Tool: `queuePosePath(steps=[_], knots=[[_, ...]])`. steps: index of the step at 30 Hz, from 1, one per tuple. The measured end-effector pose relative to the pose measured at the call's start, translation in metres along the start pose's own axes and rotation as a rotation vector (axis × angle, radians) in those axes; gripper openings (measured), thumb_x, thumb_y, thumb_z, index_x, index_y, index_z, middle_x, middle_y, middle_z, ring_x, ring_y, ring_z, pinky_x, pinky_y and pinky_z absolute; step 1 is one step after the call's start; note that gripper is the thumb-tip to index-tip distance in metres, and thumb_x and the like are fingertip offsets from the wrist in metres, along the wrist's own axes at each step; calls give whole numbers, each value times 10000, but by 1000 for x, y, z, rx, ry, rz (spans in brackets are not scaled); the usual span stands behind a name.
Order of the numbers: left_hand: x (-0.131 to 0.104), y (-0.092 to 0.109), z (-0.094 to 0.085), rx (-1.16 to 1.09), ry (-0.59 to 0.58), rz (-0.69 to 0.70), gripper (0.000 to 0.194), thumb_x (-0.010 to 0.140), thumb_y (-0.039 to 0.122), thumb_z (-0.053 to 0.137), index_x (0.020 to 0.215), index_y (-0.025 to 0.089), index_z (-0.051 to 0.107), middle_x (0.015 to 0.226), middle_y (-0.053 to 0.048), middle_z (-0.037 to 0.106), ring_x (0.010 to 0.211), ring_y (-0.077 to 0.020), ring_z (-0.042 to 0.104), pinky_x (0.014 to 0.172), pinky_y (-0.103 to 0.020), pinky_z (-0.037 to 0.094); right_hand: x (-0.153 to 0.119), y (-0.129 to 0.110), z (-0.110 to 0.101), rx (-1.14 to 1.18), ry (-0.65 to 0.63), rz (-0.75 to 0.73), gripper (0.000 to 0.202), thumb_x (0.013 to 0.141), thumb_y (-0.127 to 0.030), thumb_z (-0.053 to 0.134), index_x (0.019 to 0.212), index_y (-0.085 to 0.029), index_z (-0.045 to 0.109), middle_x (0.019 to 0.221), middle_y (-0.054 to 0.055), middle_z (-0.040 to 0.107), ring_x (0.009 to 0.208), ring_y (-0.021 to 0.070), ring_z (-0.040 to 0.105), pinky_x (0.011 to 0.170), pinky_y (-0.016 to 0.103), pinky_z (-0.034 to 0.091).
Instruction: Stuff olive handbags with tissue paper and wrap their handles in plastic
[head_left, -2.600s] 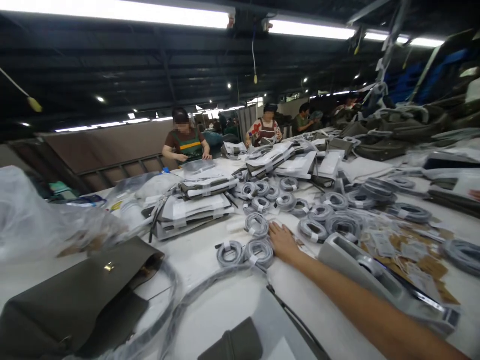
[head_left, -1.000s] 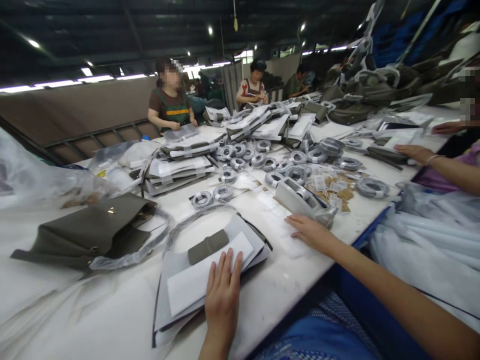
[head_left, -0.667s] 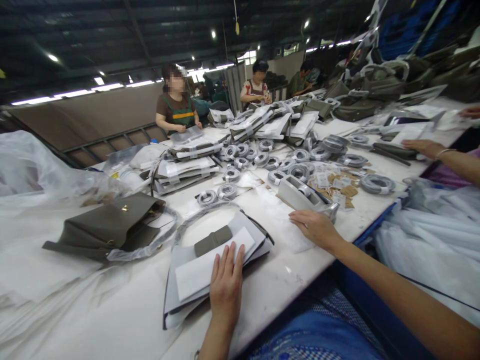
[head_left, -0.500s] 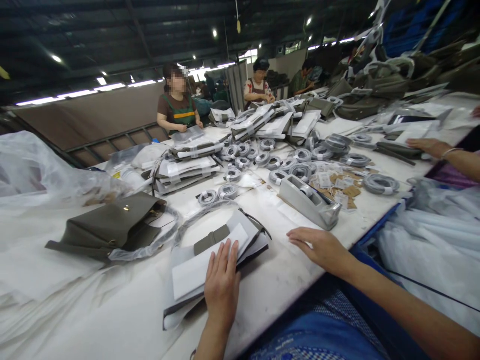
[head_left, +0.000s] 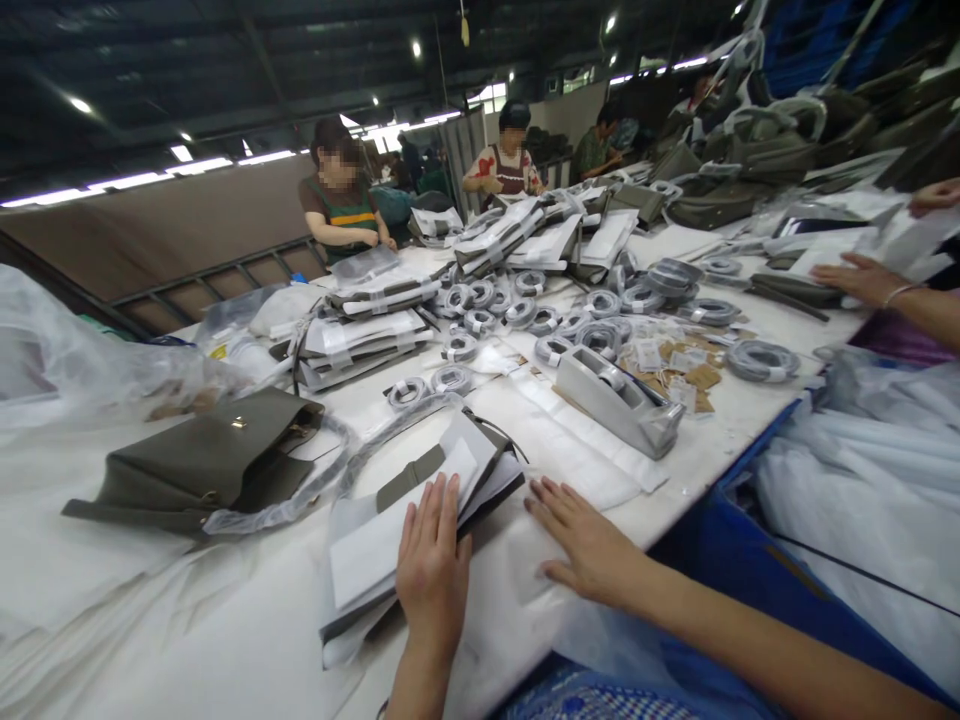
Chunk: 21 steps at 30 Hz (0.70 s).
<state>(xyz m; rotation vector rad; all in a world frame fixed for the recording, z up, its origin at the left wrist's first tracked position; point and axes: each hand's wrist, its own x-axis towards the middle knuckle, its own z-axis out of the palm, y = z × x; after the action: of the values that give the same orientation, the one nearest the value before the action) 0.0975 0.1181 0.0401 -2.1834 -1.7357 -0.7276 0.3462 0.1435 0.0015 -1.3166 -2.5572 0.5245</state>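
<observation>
My left hand [head_left: 435, 565] lies flat, fingers stretched, on the white paper [head_left: 375, 560] covering a folded olive bag [head_left: 409, 478]. The bag's handle, wrapped in clear film, arcs out behind it on the table. To the right of the bag, my right hand [head_left: 589, 540] is spread with its palm down on a translucent plastic sheet [head_left: 517, 590], which drapes toward the table's front edge. Its fingertips are close to the bag's right corner; whether they touch it I cannot tell. A grey tape dispenser [head_left: 619, 400] stands beyond my right hand.
An open olive bag [head_left: 202, 455] lies at the left. Coiled, wrapped straps [head_left: 450, 380] and brown tags [head_left: 701, 377] are scattered behind the dispenser. Stacked bags [head_left: 367, 345] fill the middle. A co-worker's hand [head_left: 862, 280] rests at the right; plastic bags [head_left: 847, 480] hang below the table edge.
My right hand has moved left, from near the dispenser to beside the bag, with its fingers now spread and translucent plastic beneath. My left hand stays on the paper. A co-worker's second hand shows at right.
</observation>
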Motion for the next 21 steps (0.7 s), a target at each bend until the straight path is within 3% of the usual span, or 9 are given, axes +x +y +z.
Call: queuePosePath(steps=[4,8,12,14,17,19,21], knots=[[10,-6,-11,-54,44,-61,761,880,69,550,1561,225,249,1494,-97,507,1376,-262,476,1169,-462,366,33,-11,23,30,-5,-108,804,853,-439,636,1512,-56,380,1583,285,280,1490,421,216,1173,648,223],[15,-11,-16,-66,69,-81,778,870,80,585,1557,222,251,1491,-107,507,1371,-280,479,1151,-482,390,86,-16,15,92,51,-206,607,895,-394,588,1418,-94,514,1496,229,470,1443,367,344,1206,591,192],[9,-12,-14,-60,27,-44,826,834,26,585,1559,225,242,1499,-97,500,1388,-272,461,1160,-489,381,115,-1,-5,162,53,-318,358,813,-312,688,1155,-207,700,1276,92,676,1252,301,560,1132,457,396],[5,-12,-12,-54,-1,-26,840,823,6,584,1558,232,244,1509,-86,491,1404,-260,441,1172,-482,367,109,5,-13,192,87,-284,284,824,-238,654,1099,-198,714,1239,95,685,1139,282,626,1024,412,498],[3,-11,-10,-59,-21,-33,840,818,-2,593,1550,246,265,1523,-72,474,1417,-243,424,1191,-466,344,77,2,-18,219,149,-170,280,935,-183,478,1095,-150,705,1182,147,685,1024,260,668,915,402,557],[5,-12,-11,-70,-17,-50,838,815,-4,597,1547,246,274,1529,-72,467,1419,-238,422,1197,-458,337,50,-11,-15,241,152,-149,326,997,-245,424,1169,-144,682,1193,156,681,1075,251,656,960,406,542],[8,-13,-11,-82,-14,-61,832,818,7,601,1547,241,277,1529,-76,466,1417,-241,424,1196,-458,340,27,-27,-8,261,90,-225,427,997,-388,496,1349,-165,591,1359,159,608,1258,267,568,1082,433,468]])
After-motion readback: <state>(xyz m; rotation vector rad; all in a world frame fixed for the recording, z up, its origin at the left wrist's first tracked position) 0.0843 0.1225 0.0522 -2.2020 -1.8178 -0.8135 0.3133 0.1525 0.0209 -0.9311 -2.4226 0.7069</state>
